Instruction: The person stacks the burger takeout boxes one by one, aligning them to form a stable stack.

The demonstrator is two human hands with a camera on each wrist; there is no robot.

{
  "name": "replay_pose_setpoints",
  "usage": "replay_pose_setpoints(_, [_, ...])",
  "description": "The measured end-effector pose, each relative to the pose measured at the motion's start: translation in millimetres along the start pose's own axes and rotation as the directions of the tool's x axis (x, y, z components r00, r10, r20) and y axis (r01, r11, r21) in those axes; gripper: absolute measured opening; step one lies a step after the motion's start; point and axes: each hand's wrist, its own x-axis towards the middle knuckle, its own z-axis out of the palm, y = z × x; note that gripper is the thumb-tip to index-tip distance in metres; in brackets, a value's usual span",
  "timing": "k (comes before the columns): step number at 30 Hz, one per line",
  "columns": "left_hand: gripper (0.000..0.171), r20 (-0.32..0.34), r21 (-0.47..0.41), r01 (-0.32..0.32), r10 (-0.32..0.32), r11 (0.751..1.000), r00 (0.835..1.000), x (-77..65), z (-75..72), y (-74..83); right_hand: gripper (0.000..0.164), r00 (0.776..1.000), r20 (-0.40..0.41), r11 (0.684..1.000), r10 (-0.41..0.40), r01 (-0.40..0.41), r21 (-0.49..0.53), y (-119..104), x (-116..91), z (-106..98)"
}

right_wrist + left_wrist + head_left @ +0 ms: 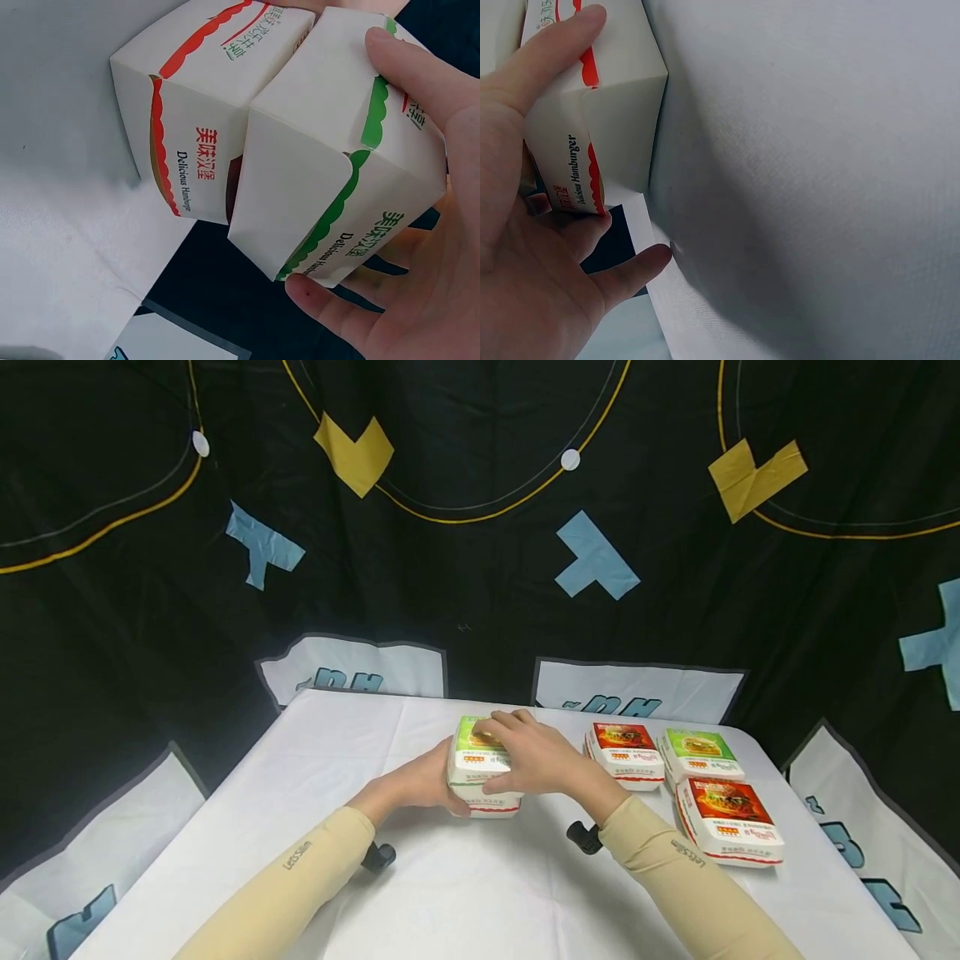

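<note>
- Centre of the head view: upper box (471, 767) on lower box (492, 804), over the table (442, 893).
- Left hand (423, 778) at the stack's left; right hand (538, 755) at the upper box's right.
- Right of frame: rear-left box (626, 755), rear-right box (701, 754) beside it, front box (726, 823) before the latter.
- Behind the table, across the top: curtain (465, 585).

Green box (474, 766): lid picture (468, 728) partly covered by my right hand (534, 756); red box (497, 807) below that hand, top hidden. My left hand (532, 277) cropped, left wrist view.
</note>
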Motion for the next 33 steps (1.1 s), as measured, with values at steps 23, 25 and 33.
replay_pose_setpoints(23, [0.107, 0.008, -0.062, 0.034, -0.033, 0.998, 0.999, -7.3, -2.1, 1.1, 0.077, 0.998, -0.048, 0.998, -0.026, 0.023, -0.059, -3.4, 4.3, 3.5])
replay_pose_setpoints(25, [0.107, 0.004, -0.062, 0.034, -0.034, 0.997, 0.999, -7.4, -2.1, 0.4, 0.077, 0.999, -0.048, 0.998, -0.025, 0.022, -0.057, -3.3, 4.6, 3.6])
replay_pose_setpoints(33, [0.107, 0.033, -0.076, 0.017, -0.015, 0.997, 0.999, -6.3, -2.9, -2.4, 0.081, 1.0, -0.01, 1.0, -0.014, 0.014, -0.017, -0.8, 3.9, 3.6])
